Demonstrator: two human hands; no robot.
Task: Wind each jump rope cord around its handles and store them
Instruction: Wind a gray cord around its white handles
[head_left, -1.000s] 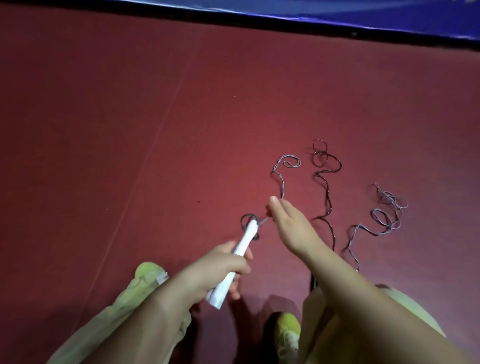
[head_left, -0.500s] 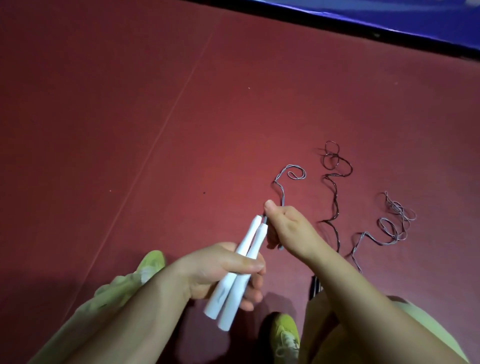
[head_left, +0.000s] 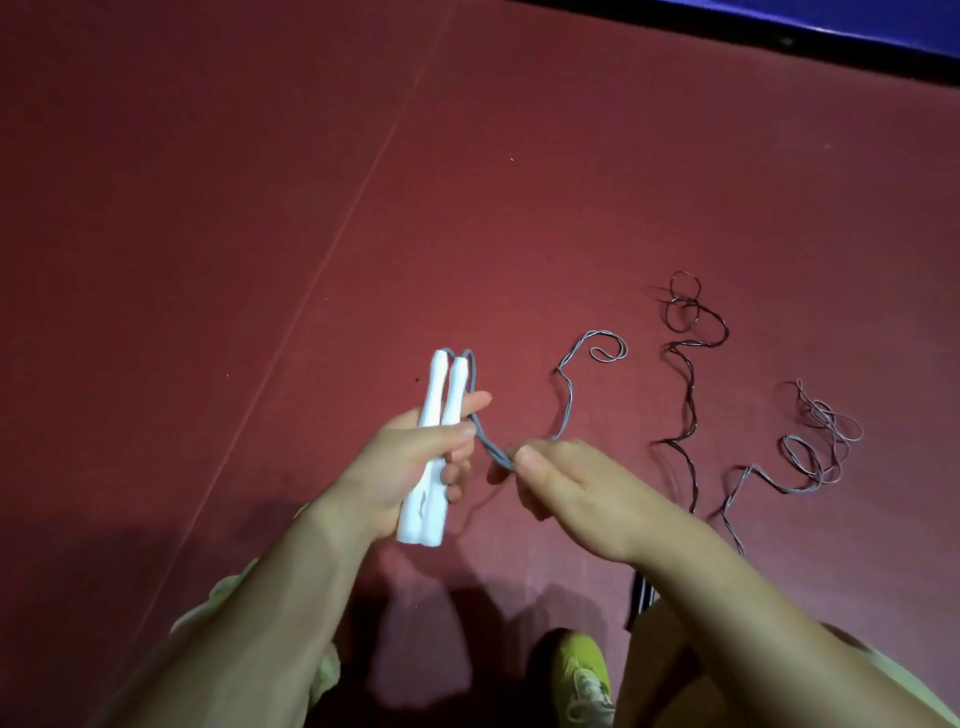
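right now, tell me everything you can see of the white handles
The white handles are two smooth, plastic-looking sticks held side by side, nearly upright, above the red floor. The left hand grips their middle. A grey cord leaves their top ends and runs down to the right hand, which pinches it.

the two handles (head_left: 439, 447) were plain white, with a faint grey mark low on one; the cord (head_left: 569, 400) running from them was grey-blue, looking faintly streaked with darker lines; a second cord (head_left: 688, 384) on the floor was dark, nearly black, with reddish glints; a third cord (head_left: 810, 447) was pale grey with a pinkish cast; the floor (head_left: 260, 208) was deep red, crossed by a thin paler line; the shoe (head_left: 582, 670) was yellow-green with whitish laces; a blue band (head_left: 883, 21) edged in black ran along the top.
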